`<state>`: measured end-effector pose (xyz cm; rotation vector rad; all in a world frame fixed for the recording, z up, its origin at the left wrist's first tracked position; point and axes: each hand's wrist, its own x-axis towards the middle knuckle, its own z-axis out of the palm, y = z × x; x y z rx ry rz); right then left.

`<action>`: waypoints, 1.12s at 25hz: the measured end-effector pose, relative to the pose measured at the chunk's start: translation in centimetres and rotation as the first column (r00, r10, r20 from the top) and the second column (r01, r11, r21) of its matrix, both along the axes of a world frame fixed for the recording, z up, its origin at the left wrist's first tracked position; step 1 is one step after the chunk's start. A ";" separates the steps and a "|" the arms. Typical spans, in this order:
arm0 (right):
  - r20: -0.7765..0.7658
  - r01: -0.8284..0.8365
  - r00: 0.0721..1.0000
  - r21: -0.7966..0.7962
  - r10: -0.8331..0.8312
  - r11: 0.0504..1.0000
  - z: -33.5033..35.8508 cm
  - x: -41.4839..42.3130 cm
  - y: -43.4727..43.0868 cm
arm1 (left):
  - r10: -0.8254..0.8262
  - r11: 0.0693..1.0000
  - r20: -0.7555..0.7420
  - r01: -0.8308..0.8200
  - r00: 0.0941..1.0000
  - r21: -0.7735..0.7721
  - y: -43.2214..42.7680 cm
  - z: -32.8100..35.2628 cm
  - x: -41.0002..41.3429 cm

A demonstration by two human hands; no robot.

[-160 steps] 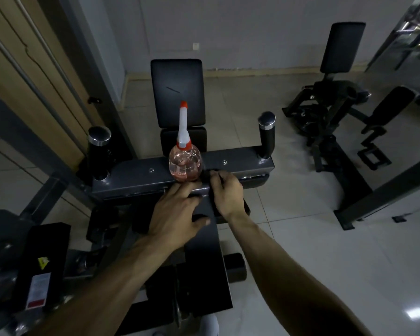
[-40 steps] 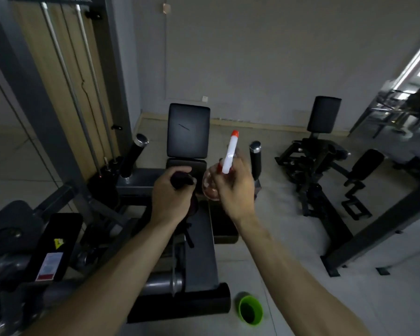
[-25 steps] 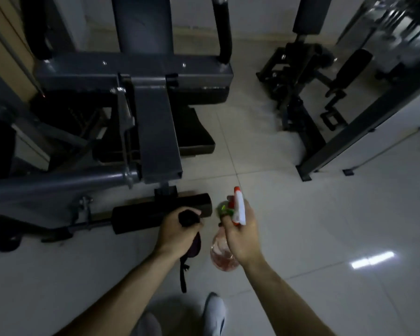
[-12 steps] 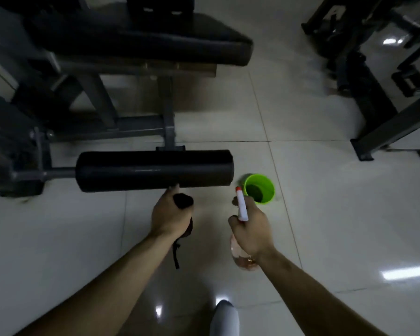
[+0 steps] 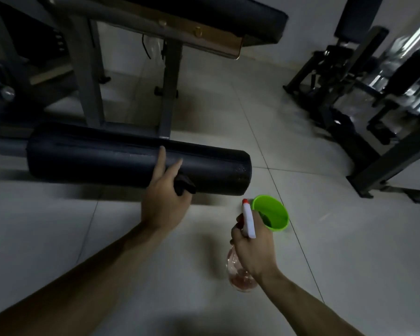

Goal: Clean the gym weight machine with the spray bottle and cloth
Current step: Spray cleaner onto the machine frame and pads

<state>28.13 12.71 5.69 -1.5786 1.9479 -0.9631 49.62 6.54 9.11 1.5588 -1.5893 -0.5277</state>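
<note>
The weight machine's black padded roller (image 5: 95,163) lies horizontally low over the floor, in front of the grey frame legs (image 5: 90,76). My left hand (image 5: 164,197) holds a dark cloth (image 5: 183,186) bunched in the palm, with two fingers stretched up onto the roller's front. My right hand (image 5: 254,246) grips the spray bottle (image 5: 240,272) by its neck; the white nozzle with a red tip points up toward the roller's right end, and pinkish liquid sits in the clear body below my hand.
A bright green cup (image 5: 273,215) stands on the tiled floor just right of the nozzle. The machine's padded bench (image 5: 228,10) overhangs at the top. Other black gym equipment (image 5: 361,98) fills the right side. Pale floor tiles lie around my arms.
I have come closer to the roller. My left hand with the cloth has risen from below the roller onto its front. My right hand still holds the bottle beside the green cup.
</note>
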 end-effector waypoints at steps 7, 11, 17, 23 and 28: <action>-0.047 -0.274 0.960 0.053 0.276 0.960 2.1 6.7 0.4 | 0.146 0.987 -0.122 -0.153 0.982 -0.046 1.8 2.0 9.9; -0.009 -0.368 0.929 0.090 0.370 0.926 2.8 11.4 -1.0 | 0.284 0.957 -0.155 -0.289 0.946 -0.013 3.1 2.2 15.0; -0.055 -0.494 0.863 0.117 0.502 0.862 2.8 19.1 -1.6 | 0.464 0.884 -0.294 -0.460 0.836 0.089 4.1 2.4 20.2; 0.006 -0.614 0.788 0.066 0.615 0.786 1.6 27.9 -2.1 | 0.566 0.822 -0.379 -0.539 0.732 0.185 5.6 2.5 24.5; 0.131 -0.580 0.811 0.049 0.571 0.813 -2.5 32.3 -1.5 | 0.657 0.753 -0.451 -0.501 0.604 0.426 6.7 1.7 26.9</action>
